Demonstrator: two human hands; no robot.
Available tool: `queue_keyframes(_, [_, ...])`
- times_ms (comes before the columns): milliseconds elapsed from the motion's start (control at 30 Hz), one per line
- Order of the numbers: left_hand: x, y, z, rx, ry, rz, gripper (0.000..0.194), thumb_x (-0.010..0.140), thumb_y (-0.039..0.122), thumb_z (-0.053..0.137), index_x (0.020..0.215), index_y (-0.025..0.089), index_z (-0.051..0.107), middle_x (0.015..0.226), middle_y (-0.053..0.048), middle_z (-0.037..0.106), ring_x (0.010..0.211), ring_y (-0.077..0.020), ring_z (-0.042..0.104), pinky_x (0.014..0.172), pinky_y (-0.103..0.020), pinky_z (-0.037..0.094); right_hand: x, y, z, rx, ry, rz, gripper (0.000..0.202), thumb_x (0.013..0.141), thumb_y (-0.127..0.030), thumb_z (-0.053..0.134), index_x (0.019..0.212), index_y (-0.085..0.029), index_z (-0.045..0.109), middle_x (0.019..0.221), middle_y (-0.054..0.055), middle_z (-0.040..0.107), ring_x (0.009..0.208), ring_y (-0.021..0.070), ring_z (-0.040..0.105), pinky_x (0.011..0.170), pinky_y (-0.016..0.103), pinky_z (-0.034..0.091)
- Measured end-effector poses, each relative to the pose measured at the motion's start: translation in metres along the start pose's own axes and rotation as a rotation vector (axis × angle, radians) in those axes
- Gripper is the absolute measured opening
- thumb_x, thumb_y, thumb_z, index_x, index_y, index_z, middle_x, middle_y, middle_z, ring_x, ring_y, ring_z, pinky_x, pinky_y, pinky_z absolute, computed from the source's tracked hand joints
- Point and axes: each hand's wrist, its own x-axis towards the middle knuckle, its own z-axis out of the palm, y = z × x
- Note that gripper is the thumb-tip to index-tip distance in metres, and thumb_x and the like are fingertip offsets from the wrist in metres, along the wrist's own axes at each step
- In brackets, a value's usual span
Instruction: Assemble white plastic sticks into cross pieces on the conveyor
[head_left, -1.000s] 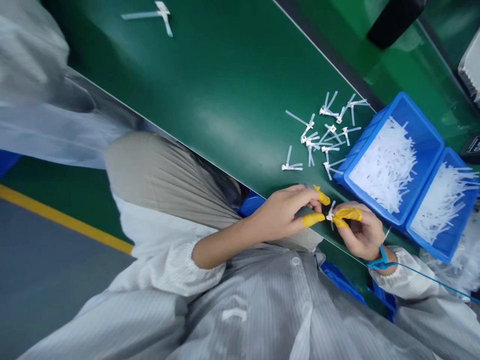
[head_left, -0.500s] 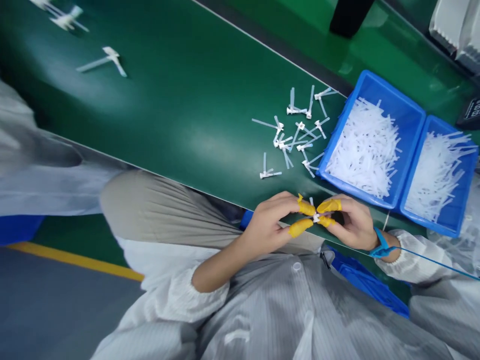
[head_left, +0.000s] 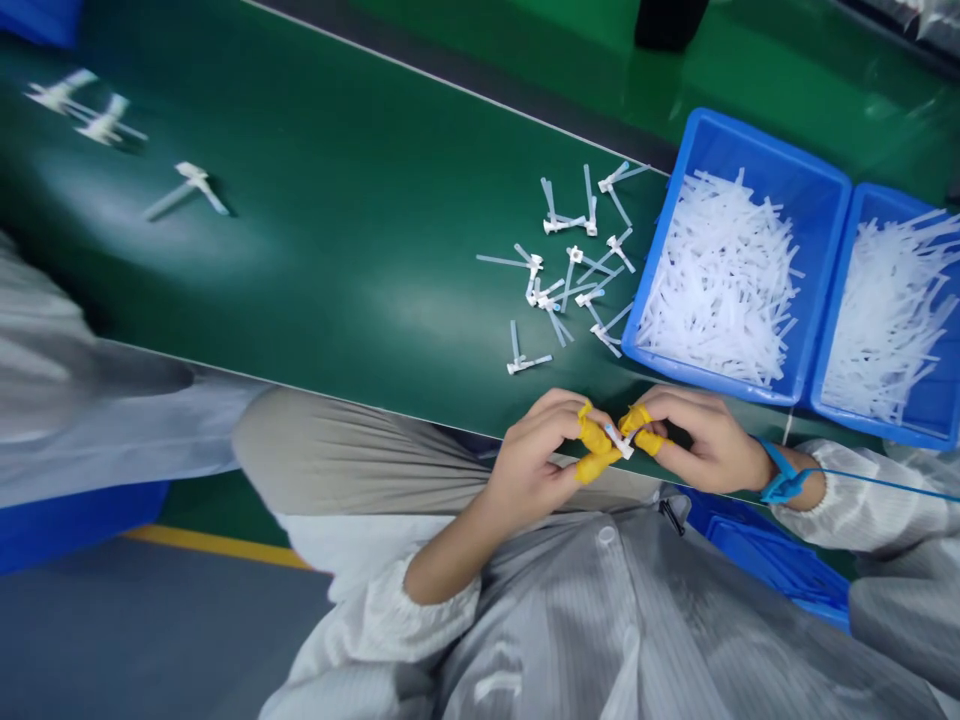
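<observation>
My left hand [head_left: 536, 450] pinches a small white plastic tube connector [head_left: 621, 442] between thumb and forefinger, both in yellow finger cots. A short pale tube stub points up and left from it. My right hand [head_left: 701, 440], also with yellow cots on its fingertips and a blue band at the wrist, closes on a thin tube at the connector's right side; its far end is hidden by the fingers. Both hands are at the table's near edge. Above them on the green table lie several white connectors with tubes [head_left: 531, 365].
A blue bin [head_left: 750, 390] full of short translucent tubes stands to the right, with a second blue bin [head_left: 874, 432] of tubes beside it. More connectors [head_left: 193, 178] lie at the far left. Another person's sleeve [head_left: 37, 340] shows at the left edge.
The connector between my fingers has tilted, its stub now leaning left. My fingertips have shifted slightly apart. The whole view has shifted and turned a little.
</observation>
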Motion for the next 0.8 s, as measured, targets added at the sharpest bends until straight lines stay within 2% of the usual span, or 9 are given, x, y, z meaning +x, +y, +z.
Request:
queue_keyframes(100, [-0.002, -0.003, -0.001, 0.002, 0.028, -0.015, 0.014, 0.1, 0.025, 0.085, 0.098, 0.022, 0.071, 0.095, -0.006, 0.083, 0.09, -0.0183, 0.076, 0.088, -0.034, 0.062, 0.0, -0.001, 0.0, -0.015, 0.004, 0.026, 0.019, 0.102, -0.009, 0.064, 0.117, -0.02, 0.068, 0.094, 0.003, 0.069, 0.072, 0.0129, 0.058, 0.066, 0.025, 0.05])
queue_keyframes(200, [-0.007, -0.003, -0.002, -0.037, 0.071, -0.086, 0.014, 0.102, 0.027, 0.083, 0.106, 0.02, 0.072, 0.093, -0.004, 0.081, 0.071, -0.0125, 0.071, 0.066, -0.023, 0.059, 0.0, 0.0, 0.001, -0.025, 0.009, 0.056, 0.019, 0.099, -0.009, 0.066, 0.114, -0.02, 0.068, 0.09, 0.0, 0.065, 0.07, 0.0116, 0.057, 0.064, 0.023, 0.048])
queue_keyframes(267, [-0.009, 0.0, -0.003, -0.039, 0.049, -0.138, 0.016, 0.103, 0.029, 0.082, 0.114, 0.02, 0.073, 0.09, -0.003, 0.081, 0.062, -0.0097, 0.069, 0.057, -0.018, 0.055, 0.0, 0.0, 0.002, -0.026, 0.019, 0.073, 0.019, 0.097, -0.009, 0.067, 0.113, -0.02, 0.068, 0.088, -0.001, 0.063, 0.069, 0.0107, 0.056, 0.062, 0.021, 0.046])
queue_keyframes(433, [-0.005, 0.007, -0.007, 0.108, -0.102, -0.122, 0.01, 0.103, 0.029, 0.082, 0.109, 0.021, 0.081, 0.085, -0.001, 0.084, 0.064, -0.0107, 0.076, 0.06, -0.017, 0.056, -0.001, 0.002, 0.005, -0.004, 0.035, 0.086, 0.019, 0.094, -0.009, 0.067, 0.109, -0.021, 0.067, 0.091, -0.001, 0.066, 0.068, 0.0095, 0.056, 0.061, 0.019, 0.046])
queue_keyframes(600, [-0.004, 0.006, -0.007, 0.213, -0.081, -0.102, 0.015, 0.102, 0.035, 0.083, 0.099, 0.021, 0.082, 0.082, -0.001, 0.085, 0.061, -0.012, 0.075, 0.061, -0.019, 0.057, -0.001, 0.001, 0.006, 0.0, 0.042, 0.087, 0.018, 0.092, -0.009, 0.066, 0.105, -0.02, 0.067, 0.088, -0.002, 0.065, 0.068, 0.0089, 0.055, 0.061, 0.019, 0.045])
queue_keyframes(800, [-0.007, 0.003, -0.007, 0.215, -0.08, -0.092, 0.015, 0.102, 0.035, 0.083, 0.096, 0.022, 0.082, 0.08, 0.0, 0.084, 0.059, -0.0125, 0.074, 0.062, -0.021, 0.057, 0.001, 0.002, 0.005, 0.013, 0.018, 0.097, 0.012, 0.092, -0.011, 0.067, 0.096, -0.021, 0.063, 0.084, -0.003, 0.064, 0.067, 0.0095, 0.054, 0.061, 0.02, 0.043])
